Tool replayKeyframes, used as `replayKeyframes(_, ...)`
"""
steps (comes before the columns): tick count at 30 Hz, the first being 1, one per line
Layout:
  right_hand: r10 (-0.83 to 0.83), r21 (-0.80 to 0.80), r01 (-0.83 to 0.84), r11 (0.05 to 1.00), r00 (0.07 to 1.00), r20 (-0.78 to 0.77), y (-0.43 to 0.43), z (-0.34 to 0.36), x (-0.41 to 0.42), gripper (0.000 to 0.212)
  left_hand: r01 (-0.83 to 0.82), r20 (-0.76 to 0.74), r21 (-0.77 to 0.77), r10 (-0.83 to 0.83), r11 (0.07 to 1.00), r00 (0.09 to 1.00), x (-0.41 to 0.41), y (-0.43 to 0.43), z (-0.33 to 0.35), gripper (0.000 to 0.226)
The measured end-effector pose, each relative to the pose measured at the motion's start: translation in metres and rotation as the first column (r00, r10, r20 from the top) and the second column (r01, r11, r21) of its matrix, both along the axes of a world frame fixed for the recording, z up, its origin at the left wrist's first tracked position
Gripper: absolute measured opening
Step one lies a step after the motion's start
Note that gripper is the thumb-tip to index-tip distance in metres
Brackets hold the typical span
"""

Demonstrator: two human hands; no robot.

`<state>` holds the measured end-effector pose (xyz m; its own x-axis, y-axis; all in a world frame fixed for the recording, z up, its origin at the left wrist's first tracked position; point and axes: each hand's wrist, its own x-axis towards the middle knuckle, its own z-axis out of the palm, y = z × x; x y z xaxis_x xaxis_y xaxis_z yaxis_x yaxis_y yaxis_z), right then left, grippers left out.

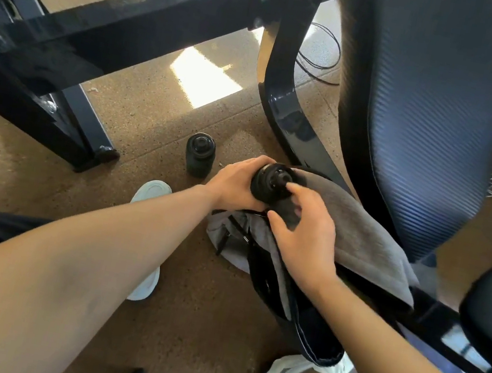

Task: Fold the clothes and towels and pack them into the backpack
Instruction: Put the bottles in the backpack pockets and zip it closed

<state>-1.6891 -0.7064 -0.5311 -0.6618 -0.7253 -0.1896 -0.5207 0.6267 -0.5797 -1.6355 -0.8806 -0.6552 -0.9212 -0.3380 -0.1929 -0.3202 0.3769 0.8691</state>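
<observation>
My left hand grips a black bottle round its side, holding it over the dark backpack on the floor. My right hand curls over the bottle's right side and top, fingertips near the cap. A grey towel is draped over the backpack, partly under my right hand. Grey fabric with black straps bulges from the backpack's left side. The backpack's opening is mostly hidden by my hands and the towel.
A second black bottle stands on the brown floor to the left. A black office chair rises right behind the backpack. Black table legs cross at the left. My white shoes flank the backpack.
</observation>
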Motion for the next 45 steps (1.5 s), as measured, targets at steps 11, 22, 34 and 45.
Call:
replayKeyframes(11,-0.634,0.192,0.873,0.448,0.159,0.757,0.001,-0.054,0.015,0.12,-0.029,-0.151,-0.143,0.007,0.989,0.988,-0.002,-0.002,0.011,0.075)
replayKeyframes(22,-0.595,0.009,0.936,0.352,0.216,0.774,-0.021,-0.011,0.01,0.03,0.23,-0.006,-0.163,-0.234,0.959,0.972,-0.019,-0.035,0.019,0.069)
replayKeyframes(34,-0.523,-0.005,0.914,0.406,0.237,0.819,-0.018,-0.005,0.01,0.013,0.223,0.222,-0.288,-0.161,0.931,0.962,-0.015,-0.025,0.035,0.071)
replayKeyframes(45,-0.522,0.009,0.878,0.479,0.276,0.807,-0.01,-0.002,0.002,0.02,0.454,0.307,-0.276,-0.37,0.847,0.877,-0.002,-0.026,0.043,0.076)
